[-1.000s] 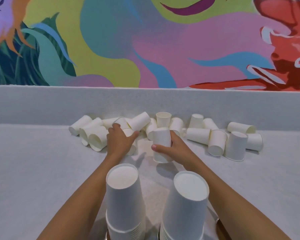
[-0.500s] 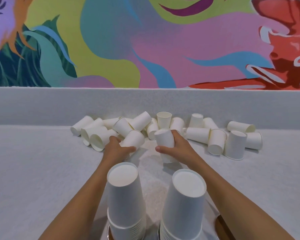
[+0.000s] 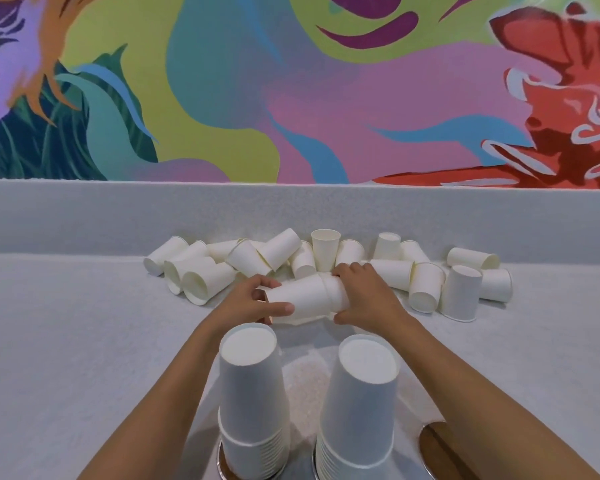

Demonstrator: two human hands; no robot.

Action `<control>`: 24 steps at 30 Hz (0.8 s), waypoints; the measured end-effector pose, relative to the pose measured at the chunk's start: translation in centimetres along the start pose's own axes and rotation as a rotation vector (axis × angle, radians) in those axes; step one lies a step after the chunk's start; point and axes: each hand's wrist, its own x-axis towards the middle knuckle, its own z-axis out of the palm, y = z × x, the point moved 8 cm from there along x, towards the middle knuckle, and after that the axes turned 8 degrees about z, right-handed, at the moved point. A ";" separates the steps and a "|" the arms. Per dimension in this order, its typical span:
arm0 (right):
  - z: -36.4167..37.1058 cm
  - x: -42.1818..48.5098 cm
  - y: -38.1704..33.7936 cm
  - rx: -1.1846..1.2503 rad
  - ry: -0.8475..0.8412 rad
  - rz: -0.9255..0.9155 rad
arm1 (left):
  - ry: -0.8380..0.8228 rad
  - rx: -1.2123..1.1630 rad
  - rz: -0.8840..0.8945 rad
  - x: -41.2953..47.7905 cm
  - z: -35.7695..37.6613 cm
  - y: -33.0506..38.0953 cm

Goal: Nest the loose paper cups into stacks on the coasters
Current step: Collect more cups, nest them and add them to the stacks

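Two white paper cups lie sideways in the air, pushed one into the other (image 3: 303,299). My left hand (image 3: 248,303) grips the outer cup at its left end; my right hand (image 3: 368,299) grips the inner cup at the right. Behind them, several loose white cups (image 3: 201,275) lie scattered along the back of the grey surface, most on their sides, one upright (image 3: 325,245). Close to me stand two upside-down nested stacks: a left stack (image 3: 252,400) and a right stack (image 3: 359,407), each on a round coaster, with only the left one's metal rim (image 3: 220,459) showing clearly.
A third coaster (image 3: 437,448), wooden with a metal rim, shows at the lower right, partly covered by my right forearm. A low grey ledge (image 3: 291,216) runs behind the cups, under a colourful mural. An inverted cup (image 3: 459,292) stands at the right of the pile.
Each hand lifted one cup from the pile and drew it toward me. The hands came together, and the two cups now sit one inside the other between them.
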 end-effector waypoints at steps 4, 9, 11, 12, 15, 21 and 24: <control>0.0 -0.5 -0.5 0.158 -0.101 -0.038 | -0.019 -0.143 -0.012 0.6 2.1 -0.3; -1.0 -1.7 -0.4 0.545 -0.192 -0.013 | -0.059 -0.311 -0.033 1.2 5.0 -0.7; -0.9 -1.9 -0.1 0.666 -0.228 0.013 | -0.071 -0.325 -0.030 1.5 5.6 -0.7; -0.8 -1.8 0.2 0.739 -0.232 0.029 | -0.073 -0.332 -0.022 1.6 5.6 -0.7; -1.9 -0.9 3.8 0.808 -0.025 0.172 | -0.050 -0.365 0.014 2.3 5.0 -0.8; -0.8 0.2 12.5 -0.025 0.163 0.544 | -0.016 -0.432 0.034 3.2 3.8 -2.3; 1.0 1.1 14.0 -0.143 0.103 0.558 | -0.021 -0.462 0.046 3.5 3.5 -2.7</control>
